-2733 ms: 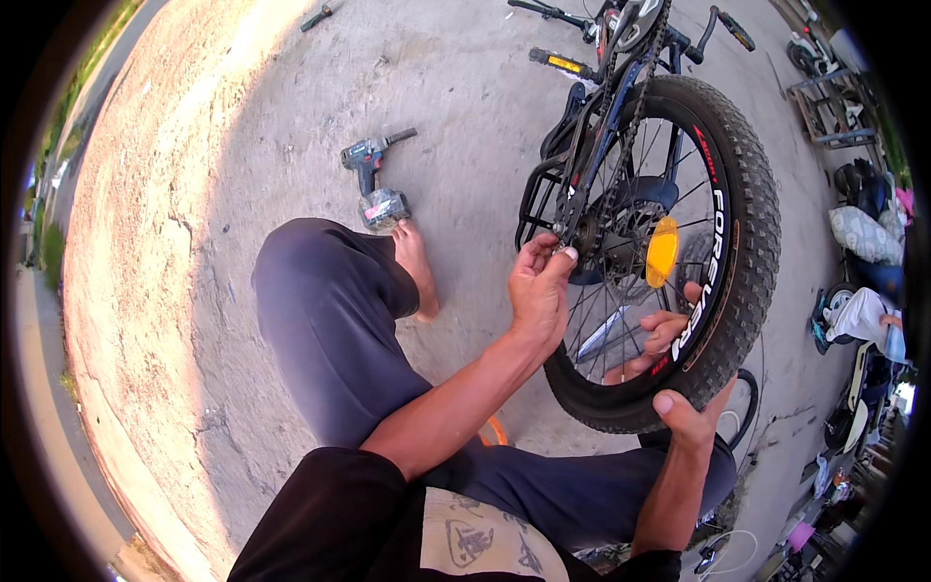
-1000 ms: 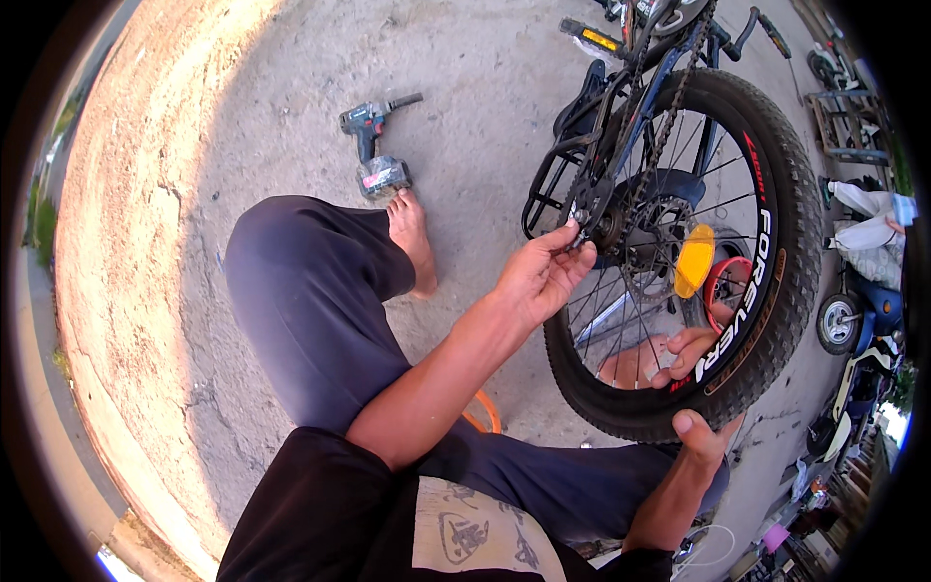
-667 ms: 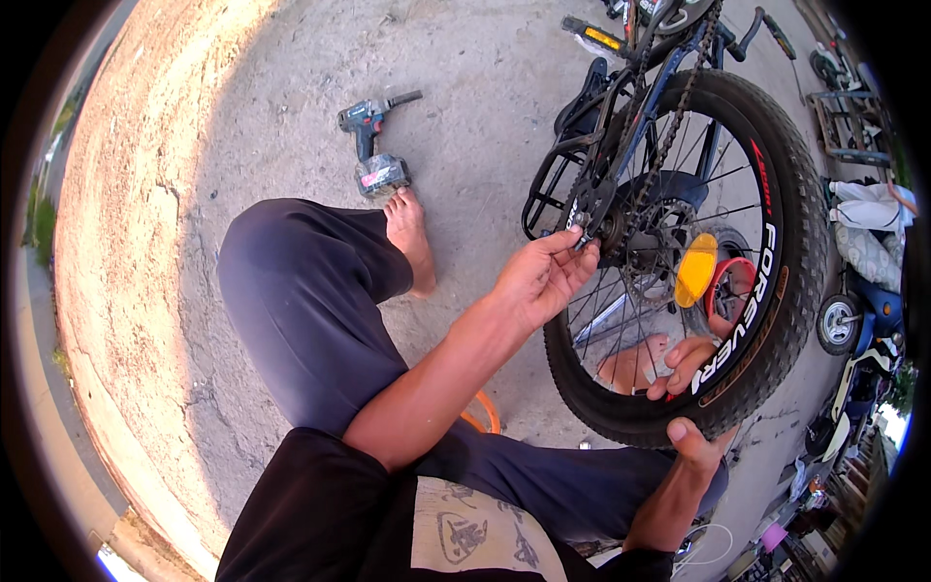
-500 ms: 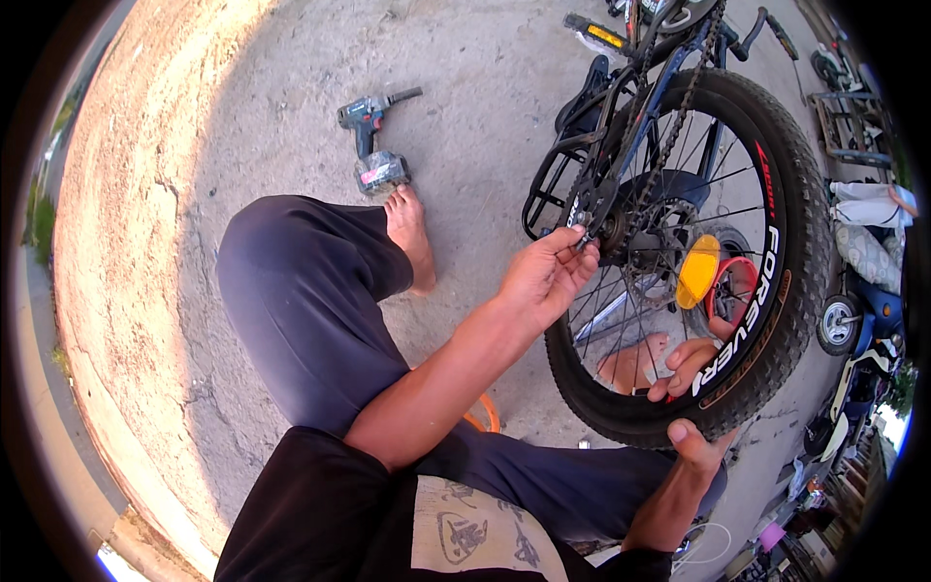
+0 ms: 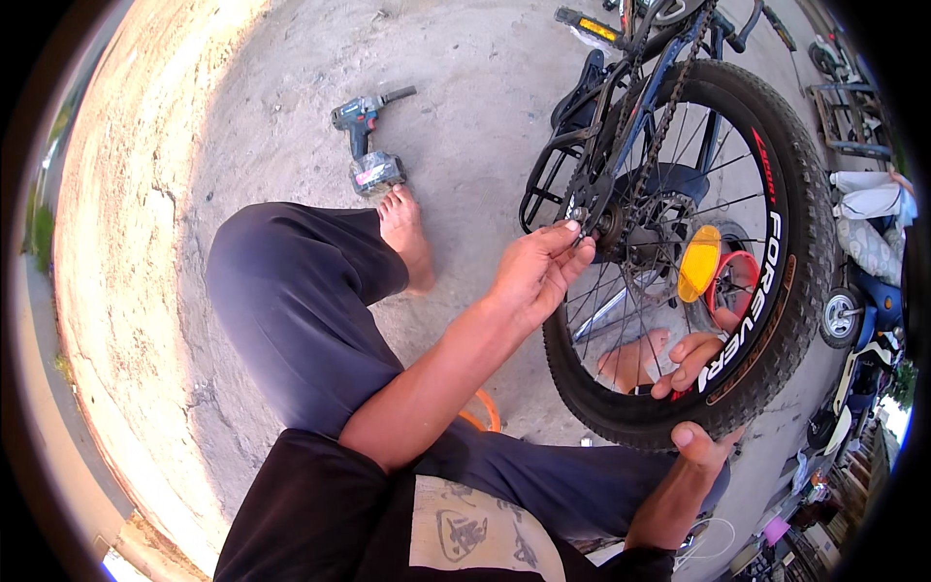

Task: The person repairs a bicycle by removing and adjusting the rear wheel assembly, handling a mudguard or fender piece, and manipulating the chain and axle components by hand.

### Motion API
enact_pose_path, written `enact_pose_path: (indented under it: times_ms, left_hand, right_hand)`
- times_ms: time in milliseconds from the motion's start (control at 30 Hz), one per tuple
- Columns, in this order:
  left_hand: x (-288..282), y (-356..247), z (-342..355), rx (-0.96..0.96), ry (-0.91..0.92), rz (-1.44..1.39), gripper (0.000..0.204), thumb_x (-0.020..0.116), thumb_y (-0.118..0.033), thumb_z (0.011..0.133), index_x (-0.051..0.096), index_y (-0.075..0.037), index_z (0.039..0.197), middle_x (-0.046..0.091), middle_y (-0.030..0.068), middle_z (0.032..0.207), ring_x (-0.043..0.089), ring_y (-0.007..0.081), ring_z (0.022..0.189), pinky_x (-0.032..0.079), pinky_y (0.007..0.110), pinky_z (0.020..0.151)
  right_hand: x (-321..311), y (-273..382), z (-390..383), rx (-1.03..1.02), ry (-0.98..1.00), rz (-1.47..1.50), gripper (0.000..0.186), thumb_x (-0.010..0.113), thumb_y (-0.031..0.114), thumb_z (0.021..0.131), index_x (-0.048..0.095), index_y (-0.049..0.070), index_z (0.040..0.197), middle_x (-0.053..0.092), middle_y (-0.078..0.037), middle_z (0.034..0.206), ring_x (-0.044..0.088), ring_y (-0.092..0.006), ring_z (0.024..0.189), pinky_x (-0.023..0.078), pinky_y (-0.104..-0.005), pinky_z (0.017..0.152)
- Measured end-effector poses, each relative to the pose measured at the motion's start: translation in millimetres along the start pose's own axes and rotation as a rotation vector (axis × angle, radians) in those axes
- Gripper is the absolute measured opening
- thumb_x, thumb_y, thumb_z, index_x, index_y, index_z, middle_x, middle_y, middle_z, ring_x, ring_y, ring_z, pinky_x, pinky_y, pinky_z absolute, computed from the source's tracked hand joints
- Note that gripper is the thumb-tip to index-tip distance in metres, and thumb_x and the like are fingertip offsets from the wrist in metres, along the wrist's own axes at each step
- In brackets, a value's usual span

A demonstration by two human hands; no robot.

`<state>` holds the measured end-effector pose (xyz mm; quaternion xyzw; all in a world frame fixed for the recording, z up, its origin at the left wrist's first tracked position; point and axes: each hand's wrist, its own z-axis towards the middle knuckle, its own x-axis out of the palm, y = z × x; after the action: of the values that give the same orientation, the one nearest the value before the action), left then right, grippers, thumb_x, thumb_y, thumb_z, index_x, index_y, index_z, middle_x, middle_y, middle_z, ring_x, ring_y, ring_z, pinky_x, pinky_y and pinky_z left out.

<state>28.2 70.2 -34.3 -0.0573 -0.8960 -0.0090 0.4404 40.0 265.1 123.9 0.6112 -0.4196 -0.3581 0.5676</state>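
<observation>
My left hand [image 5: 538, 272] pinches a small metal fitting [image 5: 580, 233] at the rear axle of a dark bicycle [image 5: 648, 92], beside the chain and sprocket. What exactly the fitting is, I cannot tell. My right hand [image 5: 696, 441] grips the knobby tyre [image 5: 797, 291] at the wheel's lower right, thumb on the outer tread and fingers curled inside the rim among the spokes. A yellow oval reflector [image 5: 699, 262] sits on the spokes. Near my bare left foot [image 5: 407, 238], a cordless power tool [image 5: 361, 126] lies on the concrete.
An orange loop [image 5: 490, 412] lies between my legs. A red ringed object [image 5: 732, 276] shows behind the spokes. At the right edge are a blue scooter [image 5: 868, 315], a metal frame [image 5: 849, 121], a person in light trousers [image 5: 863, 199] and assorted clutter. A sunlit strip [image 5: 126, 242] runs along the left.
Since the earliest frame, the wheel has shifted right in view and my left hand has moved with the axle, its fingers repositioned. In the last half second there is only slight shifting.
</observation>
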Motion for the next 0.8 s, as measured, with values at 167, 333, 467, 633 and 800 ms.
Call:
enact_pose_path:
  times_ms: [167, 333, 467, 633, 800]
  left_hand:
    - [-7, -2, 8, -0.031, 0.004, 0.012, 0.014, 0.061, -0.009, 0.096, 0.059, 0.004, 0.101, 0.064, 0.0144, 0.093, 0.065, 0.0173, 0.081, 0.06, 0.025, 0.07]
    - [-7, -3, -2, -0.06, -0.073, 0.107, 0.027, 0.056, -0.025, 0.101, 0.059, 0.002, 0.1, 0.063, 0.0154, 0.094, 0.064, 0.0202, 0.078, 0.059, 0.027, 0.067]
    - [-6, -16, -7, -0.224, 0.019, 0.23, 0.036, 0.052, -0.033, 0.102, 0.06, 0.0, 0.095, 0.063, 0.0117, 0.081, 0.061, 0.0179, 0.066, 0.052, 0.026, 0.057]
    - [-18, -14, 6, -0.179, 0.102, 0.207, 0.027, 0.058, -0.026, 0.099, 0.061, 0.001, 0.098, 0.062, 0.0108, 0.084, 0.057, 0.0154, 0.067, 0.05, 0.024, 0.058]
    - [-9, -4, 3, -0.115, 0.035, 0.144, 0.018, 0.063, -0.017, 0.095, 0.061, 0.001, 0.096, 0.062, 0.0102, 0.084, 0.056, 0.0152, 0.066, 0.05, 0.025, 0.058]
  right_hand:
    - [0, 3, 8, 0.008, -0.038, 0.009, 0.104, 0.082, 0.028, 0.064, 0.027, -0.011, 0.142, 0.058, -0.012, 0.093, 0.061, -0.0216, 0.082, 0.052, -0.0449, 0.083]
    - [1, 1, 9, -0.075, -0.046, -0.054, 0.09, 0.079, 0.026, 0.061, 0.04, -0.013, 0.132, 0.063, -0.009, 0.083, 0.062, -0.023, 0.089, 0.046, -0.0413, 0.095]
    - [-1, 2, 5, -0.022, -0.014, -0.039, 0.089, 0.079, 0.025, 0.063, 0.041, -0.012, 0.134, 0.062, -0.01, 0.088, 0.061, -0.0241, 0.093, 0.051, -0.0387, 0.088]
    - [4, 6, 7, -0.006, 0.005, -0.064, 0.086, 0.078, 0.027, 0.063, 0.044, -0.012, 0.131, 0.062, -0.011, 0.087, 0.062, -0.0244, 0.091, 0.048, -0.0385, 0.091]
    - [-9, -5, 5, -0.08, 0.116, 0.031, 0.077, 0.075, 0.005, 0.069, 0.042, -0.008, 0.138, 0.061, -0.013, 0.105, 0.062, -0.0151, 0.089, 0.052, -0.0303, 0.082]
